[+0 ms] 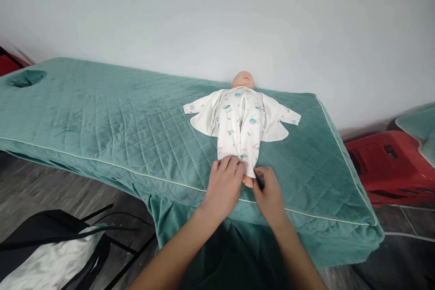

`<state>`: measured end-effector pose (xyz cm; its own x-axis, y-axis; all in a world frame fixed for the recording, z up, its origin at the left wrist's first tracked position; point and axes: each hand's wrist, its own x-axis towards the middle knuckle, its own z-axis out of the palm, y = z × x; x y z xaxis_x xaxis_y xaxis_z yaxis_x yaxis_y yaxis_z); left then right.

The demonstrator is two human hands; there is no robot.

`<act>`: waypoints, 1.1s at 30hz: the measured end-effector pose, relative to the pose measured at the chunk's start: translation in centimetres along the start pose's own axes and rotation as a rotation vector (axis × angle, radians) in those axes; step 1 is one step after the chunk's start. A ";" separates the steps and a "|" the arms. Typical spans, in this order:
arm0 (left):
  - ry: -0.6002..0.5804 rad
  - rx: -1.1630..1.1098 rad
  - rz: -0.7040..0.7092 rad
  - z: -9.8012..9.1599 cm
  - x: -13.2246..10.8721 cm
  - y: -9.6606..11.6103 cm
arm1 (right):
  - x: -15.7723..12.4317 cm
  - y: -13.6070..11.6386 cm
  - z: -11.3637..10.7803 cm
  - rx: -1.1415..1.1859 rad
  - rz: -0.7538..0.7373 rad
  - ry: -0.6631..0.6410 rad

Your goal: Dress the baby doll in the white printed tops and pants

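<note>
A baby doll (243, 80) lies on its back on a green quilted bed (129, 118), its head toward the wall. White baby clothes (239, 118) with a small teal and pink print cover it. The sleeves reach out to both sides, and plain white flaps lie spread beside the body. My left hand (224, 186) is closed over the lower end of the left trouser leg, its fingertips curled down on the cloth. My right hand (270, 195) pinches the hem of the other trouser leg between thumb and fingers. Bare doll toes (248, 181) show between my hands.
A white wall (217, 27) runs along the bed's far side. At lower left stands a black chair (50, 224) with printed white cloth (54, 258) on it. A red plastic chair (390, 163) is beyond the bed's right end. The bed has a face hole (27, 78) at far left.
</note>
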<state>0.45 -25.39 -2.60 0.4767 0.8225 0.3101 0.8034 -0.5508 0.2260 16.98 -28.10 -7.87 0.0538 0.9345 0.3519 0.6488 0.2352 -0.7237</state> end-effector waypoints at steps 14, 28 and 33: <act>0.303 -0.206 0.131 0.2 -0.6 0.1 | -1.1 0.9 -0.9 0.385 0.019 0.065; 0.324 -0.144 0.095 2.0 -1.7 -0.9 | -2.7 0.2 -1.7 0.273 -0.009 0.050; 0.333 -0.235 0.072 2.1 -2.0 -0.9 | -2.4 0.0 -1.2 0.246 -0.005 0.053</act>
<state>-0.49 -26.26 -5.34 0.3559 0.7112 0.6062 0.6505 -0.6543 0.3857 17.75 -30.64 -7.98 0.0948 0.9193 0.3820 0.4453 0.3040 -0.8422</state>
